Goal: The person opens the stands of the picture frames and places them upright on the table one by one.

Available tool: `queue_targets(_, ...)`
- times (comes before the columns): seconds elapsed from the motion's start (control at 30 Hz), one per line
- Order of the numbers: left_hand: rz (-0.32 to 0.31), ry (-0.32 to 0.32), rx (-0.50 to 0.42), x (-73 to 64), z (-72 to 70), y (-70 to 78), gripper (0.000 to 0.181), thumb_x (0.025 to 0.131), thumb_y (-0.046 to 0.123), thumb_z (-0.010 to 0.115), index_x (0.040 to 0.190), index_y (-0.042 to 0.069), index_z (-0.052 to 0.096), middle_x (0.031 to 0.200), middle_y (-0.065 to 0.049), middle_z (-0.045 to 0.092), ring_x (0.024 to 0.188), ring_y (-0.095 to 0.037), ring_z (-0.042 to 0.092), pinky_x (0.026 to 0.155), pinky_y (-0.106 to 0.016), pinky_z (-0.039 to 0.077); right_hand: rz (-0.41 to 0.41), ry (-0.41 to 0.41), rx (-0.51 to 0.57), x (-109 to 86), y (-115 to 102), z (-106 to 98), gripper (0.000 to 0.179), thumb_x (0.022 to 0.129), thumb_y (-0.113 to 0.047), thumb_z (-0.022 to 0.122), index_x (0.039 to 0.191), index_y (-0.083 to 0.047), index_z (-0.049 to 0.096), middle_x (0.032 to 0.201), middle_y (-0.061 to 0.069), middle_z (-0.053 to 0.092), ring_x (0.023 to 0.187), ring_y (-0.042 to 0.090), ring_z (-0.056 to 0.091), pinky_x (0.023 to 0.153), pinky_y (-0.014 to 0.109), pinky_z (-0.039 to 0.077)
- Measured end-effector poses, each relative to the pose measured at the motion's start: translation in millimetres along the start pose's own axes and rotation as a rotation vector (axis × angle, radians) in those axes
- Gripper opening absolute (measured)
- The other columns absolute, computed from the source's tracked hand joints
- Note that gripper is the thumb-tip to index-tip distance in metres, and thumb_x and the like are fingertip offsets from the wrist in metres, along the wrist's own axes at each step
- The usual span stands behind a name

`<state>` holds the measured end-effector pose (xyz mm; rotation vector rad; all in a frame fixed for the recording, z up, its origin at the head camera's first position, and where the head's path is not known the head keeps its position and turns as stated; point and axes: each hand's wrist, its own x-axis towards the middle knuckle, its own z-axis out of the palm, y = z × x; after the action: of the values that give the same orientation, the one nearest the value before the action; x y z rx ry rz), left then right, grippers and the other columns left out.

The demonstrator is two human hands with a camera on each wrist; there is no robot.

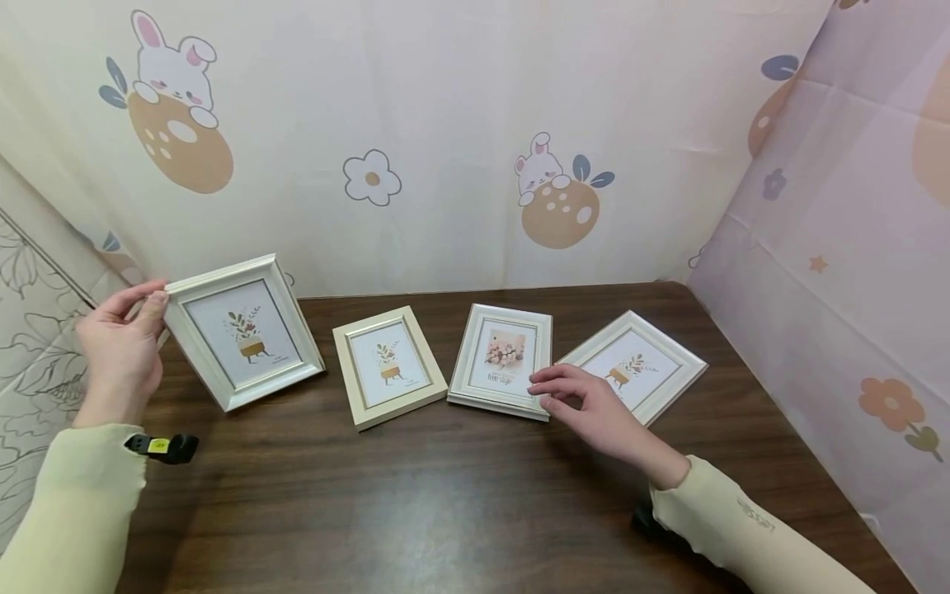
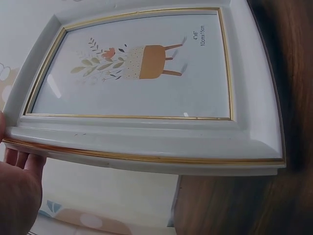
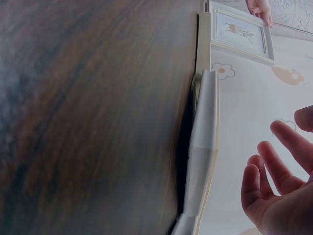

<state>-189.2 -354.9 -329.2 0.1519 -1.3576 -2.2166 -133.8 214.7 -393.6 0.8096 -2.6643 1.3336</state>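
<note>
1. Held frame, at the left of the head view, stands tilted with its upper part raised; whether its lower edge touches the table cannot be told.
2. The left hand pinches its upper-left corner, thumb toward the front, the other fingers behind. Support from one corner probably lets the weight swing, so a firm pinch and a slow wrist should serve best.
3. The right hand grips nothing: its fingers are slightly bent and parted, over the lower right of the free-style frame, right of centre; in the right wrist view they appear clear of it.
4. The cream frame, near the centre, is the likeliest to be knocked; any shift of the held frame should go straight up or down beside it.
5. The slanted frame, farther right, lies under the right hand's reach; a high wrist would avoid brushing it.
6. For steadying, the rim suits fingers better than the glossy front, which could smudge.
</note>
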Motion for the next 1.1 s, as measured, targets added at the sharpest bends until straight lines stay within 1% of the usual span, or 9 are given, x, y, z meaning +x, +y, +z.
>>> queue_targets(0.13,-0.006,0.012,-0.020,1.0,-4.3,-4.4,0.031,0.081,-0.004,0.078,0.109,-0.011,0.069,0.095,-0.012,0.072,0.088,-0.016,0.071,0.072,-0.022,0.057,-0.003,-0.006,0.004,-0.6,-1.5,0.8,0.017,0.096,-0.009,0.065,0.110,-0.006,0.075,0.122,0.002,0.065,0.115,0.021,0.058,0.089,0.030,0.048)
queue_targets(0.27,0.013,0.001,0.016,2.6,-6.7,-7.6,0.027,0.084,-0.003,0.075,0.109,-0.009,0.070,0.100,-0.011,0.069,0.088,-0.015,0.068,0.066,-0.019,0.055,-0.002,-0.012,0.007,-0.9,-2.6,1.0,0.017,0.096,-0.010,0.065,0.110,-0.006,0.075,0.122,0.002,0.065,0.116,0.020,0.058,0.089,0.027,0.048)
queue_targets(0.37,0.027,-0.021,0.044,4.2,-8.4,-8.7,0.026,0.084,0.000,0.075,0.109,-0.007,0.070,0.105,-0.011,0.067,0.092,-0.015,0.066,0.066,-0.018,0.054,0.005,-0.015,0.009,-1.3,-2.7,1.1,0.017,0.097,-0.010,0.065,0.111,-0.007,0.075,0.123,0.000,0.065,0.116,0.018,0.057,0.088,0.027,0.048)
queue_targets(0.57,0.027,-0.062,0.016,4.8,-14.2,-10.0,0.029,0.085,-0.001,0.074,0.113,-0.005,0.068,0.109,-0.010,0.067,0.092,-0.015,0.064,0.070,-0.019,0.056,0.012,-0.015,0.005,-1.9,-1.9,0.9,0.018,0.099,-0.012,0.063,0.113,-0.008,0.074,0.124,-0.001,0.064,0.117,0.018,0.056,0.088,0.027,0.047)
queue_targets(0.7,0.032,-0.064,0.025,3.6,-15.8,-9.5,0.036,0.084,-0.001,0.075,0.118,-0.007,0.065,0.111,-0.010,0.068,0.094,-0.015,0.065,0.072,-0.019,0.056,0.015,-0.006,-0.004,-2.2,-2.0,-0.1,0.018,0.099,-0.011,0.062,0.112,-0.008,0.074,0.124,-0.002,0.064,0.116,0.018,0.057,0.087,0.027,0.047)
queue_targets(0.77,0.040,-0.051,0.047,2.7,-15.7,-9.1,0.040,0.083,0.000,0.077,0.120,-0.007,0.064,0.112,-0.009,0.068,0.096,-0.015,0.065,0.073,-0.019,0.056,0.020,-0.002,-0.006,-2.4,-2.9,-1.0,0.018,0.098,-0.010,0.063,0.112,-0.009,0.074,0.124,-0.002,0.064,0.113,0.017,0.058,0.086,0.027,0.048)
queue_targets(0.87,0.067,-0.019,0.086,0.7,-15.5,-8.3,0.040,0.084,0.001,0.076,0.121,-0.007,0.064,0.114,-0.010,0.068,0.101,-0.015,0.063,0.078,-0.017,0.054,0.022,0.003,-0.007,-2.6,-2.4,-2.4,0.017,0.098,-0.009,0.063,0.112,-0.008,0.073,0.124,-0.002,0.063,0.109,0.016,0.060,0.083,0.028,0.049)
queue_targets(1.0,0.129,0.032,0.187,-4.7,-16.2,-6.4,0.034,0.086,0.000,0.074,0.119,-0.004,0.067,0.117,-0.009,0.067,0.108,-0.015,0.060,0.085,-0.014,0.050,0.023,0.009,-0.009,-2.9,-0.1,-4.5,0.018,0.098,-0.008,0.063,0.112,-0.007,0.073,0.124,-0.002,0.063,0.104,0.014,0.061,0.081,0.028,0.050)
queue_targets(1.1,0.179,0.047,0.277,-11.2,-16.5,-4.1,0.029,0.088,-0.001,0.072,0.118,0.000,0.069,0.116,-0.007,0.066,0.108,-0.014,0.059,0.089,-0.014,0.047,0.011,0.020,-0.016,-3.4,1.9,-6.1,0.018,0.097,-0.008,0.064,0.112,-0.007,0.073,0.123,-0.001,0.064,0.101,0.013,0.061,0.079,0.026,0.049)
